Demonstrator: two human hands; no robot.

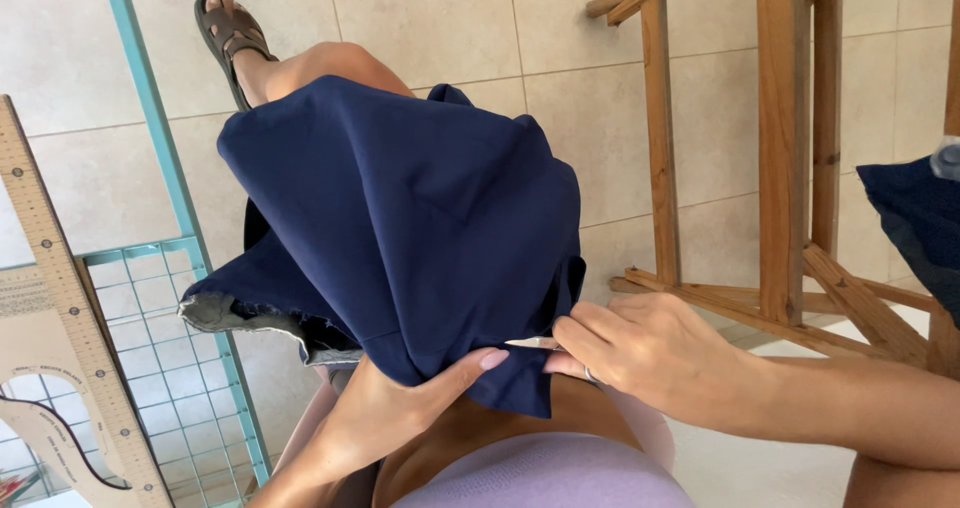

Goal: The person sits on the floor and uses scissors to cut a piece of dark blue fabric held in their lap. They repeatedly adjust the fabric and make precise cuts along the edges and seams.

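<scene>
Navy fabric (400, 228), frayed-edged, draped over knee, pinched by both hands.

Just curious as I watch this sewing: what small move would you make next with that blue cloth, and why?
Probably draw the right hand away from the cloth. Its fingers pinch a thin pale sliver, perhaps a needle or pin, at the cloth's lower edge, while the left hand grips that edge from below.

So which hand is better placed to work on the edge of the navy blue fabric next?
Probably the right hand: its fingertips pinch a small pale tool, maybe chalk, at the hem of the navy blue fabric. The left hand grips the cloth from beneath, steadying it.
</scene>
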